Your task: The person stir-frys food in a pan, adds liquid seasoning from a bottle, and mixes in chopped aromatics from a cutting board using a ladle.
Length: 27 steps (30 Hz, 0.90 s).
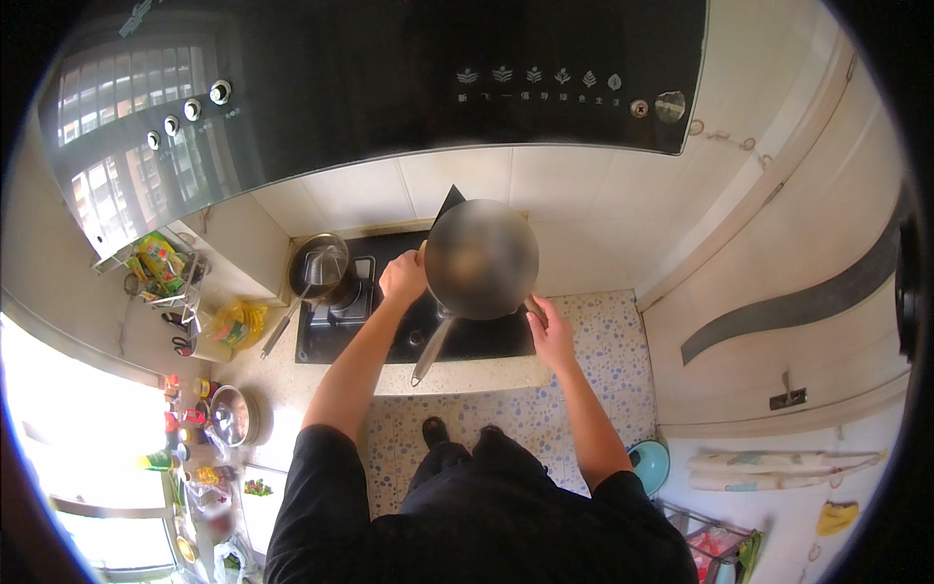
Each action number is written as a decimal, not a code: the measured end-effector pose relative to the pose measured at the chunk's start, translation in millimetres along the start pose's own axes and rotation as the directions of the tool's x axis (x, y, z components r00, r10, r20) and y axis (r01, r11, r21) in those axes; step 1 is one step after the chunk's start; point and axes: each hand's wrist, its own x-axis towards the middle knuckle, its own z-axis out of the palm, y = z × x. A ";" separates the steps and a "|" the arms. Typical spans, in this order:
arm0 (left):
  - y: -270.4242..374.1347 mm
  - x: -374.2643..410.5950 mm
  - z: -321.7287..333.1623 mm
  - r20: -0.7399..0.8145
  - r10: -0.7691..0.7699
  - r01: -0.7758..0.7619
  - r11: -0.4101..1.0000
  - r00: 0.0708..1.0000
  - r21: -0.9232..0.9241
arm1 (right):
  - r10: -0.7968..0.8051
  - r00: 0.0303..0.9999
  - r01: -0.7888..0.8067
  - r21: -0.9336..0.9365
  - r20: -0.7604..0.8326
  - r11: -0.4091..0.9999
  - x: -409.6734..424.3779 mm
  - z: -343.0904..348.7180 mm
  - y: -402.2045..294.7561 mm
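In front of me, a round dark pan [481,259] is over the right side of the black gas hob [481,346]. Its inside is blurred, so the contents cannot be made out. My left hand [403,277] is closed at its left edge, where a small tan bit of handle shows. On the lower right, my right hand [552,332] grips a brown handle [537,311]. A metal utensil handle [433,352] sticks out from beneath the pan toward me; its far end is hidden. Behind the pan rises a dark pointed panel [452,197].
A pot [299,274] with a long-handled strainer [325,264] stands on the left burner. The black range hood [379,80] overhangs the hob. Along the left counter are a metal bowl [233,416], several bottles and a white board [263,518] with chopped food. A door [773,292] is at right.
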 end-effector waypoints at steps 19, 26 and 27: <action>14.4 5.6 -12.7 -0.011 -0.041 0.041 0.999 0.999 0.025 | -0.095 0.995 0.096 -0.042 0.026 0.995 -12.6 -6.2 19.9; 18.6 0.5 -10.5 -0.065 0.041 -0.037 0.998 0.997 0.049 | -0.011 1.000 0.009 0.068 0.024 0.998 -9.2 -6.7 19.6; 19.1 0.3 -10.4 -0.068 0.046 -0.042 0.998 0.997 0.056 | -0.019 1.000 0.018 0.067 0.023 0.998 -5.1 -5.7 15.2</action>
